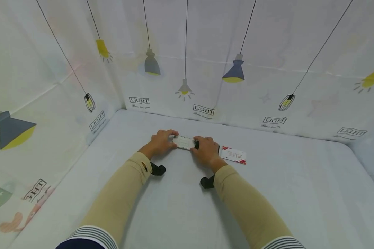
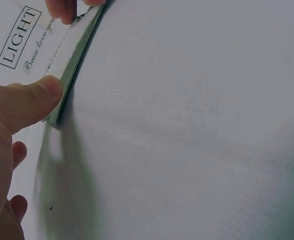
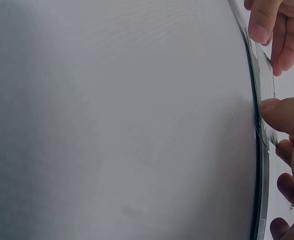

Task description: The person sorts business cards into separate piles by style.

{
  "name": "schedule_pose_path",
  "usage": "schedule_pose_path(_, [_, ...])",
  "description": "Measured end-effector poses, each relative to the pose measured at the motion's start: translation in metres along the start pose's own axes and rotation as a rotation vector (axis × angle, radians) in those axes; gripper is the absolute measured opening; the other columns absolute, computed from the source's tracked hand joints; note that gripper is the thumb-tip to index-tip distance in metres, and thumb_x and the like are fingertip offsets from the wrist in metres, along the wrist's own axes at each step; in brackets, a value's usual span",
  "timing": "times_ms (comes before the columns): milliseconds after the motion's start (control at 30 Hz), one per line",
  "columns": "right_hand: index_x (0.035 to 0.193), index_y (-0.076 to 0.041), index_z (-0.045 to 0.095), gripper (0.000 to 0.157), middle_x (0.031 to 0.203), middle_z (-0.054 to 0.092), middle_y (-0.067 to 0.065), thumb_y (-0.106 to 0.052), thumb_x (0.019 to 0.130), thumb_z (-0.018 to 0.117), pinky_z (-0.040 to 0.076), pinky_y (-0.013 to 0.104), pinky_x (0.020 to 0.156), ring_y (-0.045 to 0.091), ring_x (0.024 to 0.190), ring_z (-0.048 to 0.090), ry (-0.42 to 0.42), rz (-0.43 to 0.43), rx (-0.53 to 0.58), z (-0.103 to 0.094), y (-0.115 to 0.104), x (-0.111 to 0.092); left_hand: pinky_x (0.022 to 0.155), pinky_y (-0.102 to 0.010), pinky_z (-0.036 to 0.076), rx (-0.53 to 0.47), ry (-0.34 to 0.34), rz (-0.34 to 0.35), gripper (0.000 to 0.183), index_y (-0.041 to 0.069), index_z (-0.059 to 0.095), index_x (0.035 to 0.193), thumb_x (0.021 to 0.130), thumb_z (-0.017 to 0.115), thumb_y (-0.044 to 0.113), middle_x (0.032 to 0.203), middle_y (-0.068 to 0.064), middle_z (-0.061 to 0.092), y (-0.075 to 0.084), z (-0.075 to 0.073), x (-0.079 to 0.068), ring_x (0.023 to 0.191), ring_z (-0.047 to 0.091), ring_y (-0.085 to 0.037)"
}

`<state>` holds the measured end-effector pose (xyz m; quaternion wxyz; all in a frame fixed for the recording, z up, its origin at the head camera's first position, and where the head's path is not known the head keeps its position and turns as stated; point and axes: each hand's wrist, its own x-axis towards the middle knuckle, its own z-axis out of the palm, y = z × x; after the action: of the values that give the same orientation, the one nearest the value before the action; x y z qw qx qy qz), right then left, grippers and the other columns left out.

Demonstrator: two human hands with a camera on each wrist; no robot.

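A white business card [image 1: 184, 142] with a dark floral pattern along its edges lies between both hands. It shows a layered, greenish edge in the left wrist view. My left hand [image 1: 162, 141] grips its left end, thumb [image 2: 49, 89] on the near long edge and a finger at the far one. At the other end my right hand [image 1: 206, 150] pinches it the same way, its thumb [image 3: 274, 112] on the near edge. Just right of that hand is another white card [image 1: 233, 155] with red flowers at its corners, a dark edge showing beside it.
A white cloth [image 1: 180, 207] covers the table. Behind and to the left hang white curtains [image 1: 205, 34] printed with lamps and the word LIGHT. Black rounded pieces [image 1: 158, 169] stick out at the wrists, below the beige sleeves [image 1: 118, 193].
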<state>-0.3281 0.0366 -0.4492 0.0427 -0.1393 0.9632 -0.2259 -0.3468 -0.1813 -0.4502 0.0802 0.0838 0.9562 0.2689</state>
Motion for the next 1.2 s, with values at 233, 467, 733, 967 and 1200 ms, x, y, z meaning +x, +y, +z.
schedule_pose_path(233, [0.146, -0.011, 0.051, 0.055, 0.145, 0.053, 0.012, -0.034, 0.098, 0.065, 0.027, 0.056, 0.106, 0.035, 0.137, 0.037, -0.015, 0.006, -0.01, -0.0003, 0.0004, 0.0019, 0.108, -0.055, 0.025, 0.002, -0.004, -0.005, 0.052, 0.023, 0.055, 0.143, 0.094, 0.072, 0.03, 0.149, -0.011, 0.047, 0.0039, -0.001, -0.0018, 0.14, 0.032, -0.033])
schedule_pose_path(467, [0.147, -0.011, 0.05, 0.055, 0.145, 0.052, 0.011, -0.033, 0.098, 0.065, 0.027, 0.056, 0.107, 0.034, 0.137, 0.037, -0.022, 0.019, -0.011, -0.0007, 0.0011, 0.0016, 0.106, -0.055, 0.026, 0.013, -0.008, 0.006, 0.055, 0.021, 0.053, 0.144, 0.093, 0.073, 0.03, 0.149, -0.01, 0.048, 0.003, -0.0008, -0.0014, 0.14, 0.033, -0.034])
schedule_pose_path(733, [0.146, -0.011, 0.051, 0.056, 0.143, 0.054, 0.012, -0.035, 0.097, 0.065, 0.026, 0.055, 0.106, 0.034, 0.136, 0.037, -0.018, 0.016, -0.005, 0.0012, 0.0023, 0.0009, 0.105, -0.054, 0.026, 0.014, -0.014, -0.003, 0.056, 0.021, 0.053, 0.144, 0.092, 0.074, 0.031, 0.148, -0.009, 0.049, 0.0028, 0.0003, -0.0017, 0.139, 0.033, -0.033])
schedule_pose_path(967, [0.147, -0.012, 0.05, 0.056, 0.145, 0.052, 0.011, -0.035, 0.097, 0.064, 0.026, 0.055, 0.106, 0.033, 0.137, 0.036, -0.028, 0.014, 0.005, 0.0035, 0.0026, 0.0018, 0.106, -0.054, 0.026, 0.024, -0.038, -0.014, 0.053, 0.023, 0.053, 0.143, 0.094, 0.071, 0.03, 0.15, -0.008, 0.047, 0.0016, 0.0031, -0.0003, 0.14, 0.032, -0.033])
schedule_pose_path(1200, [0.147, -0.014, 0.05, 0.056, 0.146, 0.051, 0.009, -0.035, 0.097, 0.063, 0.023, 0.058, 0.104, 0.032, 0.138, 0.035, -0.02, 0.022, -0.015, 0.0034, 0.0027, 0.0005, 0.106, -0.054, 0.025, 0.011, -0.045, -0.013, 0.051, 0.023, 0.054, 0.143, 0.095, 0.071, 0.03, 0.148, -0.008, 0.048, 0.0058, 0.004, -0.0003, 0.14, 0.032, -0.032])
